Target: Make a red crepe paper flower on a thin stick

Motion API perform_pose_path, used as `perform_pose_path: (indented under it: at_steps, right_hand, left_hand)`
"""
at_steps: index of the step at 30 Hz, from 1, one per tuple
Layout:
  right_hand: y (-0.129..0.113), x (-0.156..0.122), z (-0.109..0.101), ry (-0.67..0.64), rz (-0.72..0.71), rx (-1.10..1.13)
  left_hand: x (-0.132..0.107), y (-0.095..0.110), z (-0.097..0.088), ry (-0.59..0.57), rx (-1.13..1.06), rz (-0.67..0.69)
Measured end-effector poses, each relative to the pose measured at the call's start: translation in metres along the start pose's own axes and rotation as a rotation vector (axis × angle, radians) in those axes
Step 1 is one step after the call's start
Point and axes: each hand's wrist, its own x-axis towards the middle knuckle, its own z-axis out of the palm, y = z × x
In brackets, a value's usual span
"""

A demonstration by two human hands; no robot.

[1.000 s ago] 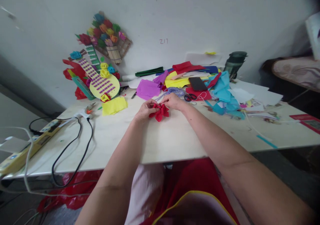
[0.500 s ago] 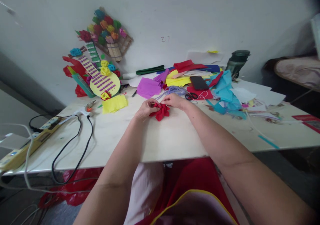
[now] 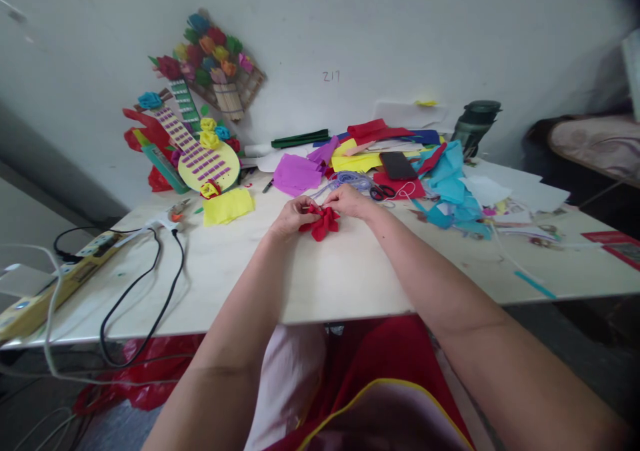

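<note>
A small red paper flower (image 3: 320, 225) rests on the pale table (image 3: 330, 277) in front of me. My left hand (image 3: 291, 215) pinches its left side with curled fingers. My right hand (image 3: 351, 201) grips its upper right edge, fingers closed on the paper. Both forearms reach in from the bottom of the view and meet at the flower.
Behind my hands lie purple paper (image 3: 295, 173), a yellow sheet (image 3: 227, 207), cyan paper (image 3: 450, 184), black scissors (image 3: 381, 193), a dark phone (image 3: 397, 165) and a green bottle (image 3: 474, 125). A paper guitar craft (image 3: 200, 161) leans on the wall. A power strip (image 3: 75, 267) and black cable (image 3: 145, 291) lie left.
Both hands keep hold of the red flower and have shifted its petals slightly. The view has drifted a little.
</note>
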Motion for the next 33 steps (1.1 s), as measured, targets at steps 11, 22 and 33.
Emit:
perform_pose_path:
  at_steps: [11, 22, 33]
  right_hand:
    - [0.004, 0.001, 0.000, 0.026, -0.059, -0.144]
    - [0.000, -0.003, -0.006, -0.004, -0.117, -0.201]
    - [-0.007, -0.006, -0.009, 0.005, -0.071, -0.245]
  left_hand:
    - [0.001, -0.005, 0.000, 0.016, 0.038, 0.012]
    - [0.001, -0.003, 0.000, 0.002, 0.003, 0.024]
    - [0.001, -0.004, 0.000, 0.023, -0.014, 0.019]
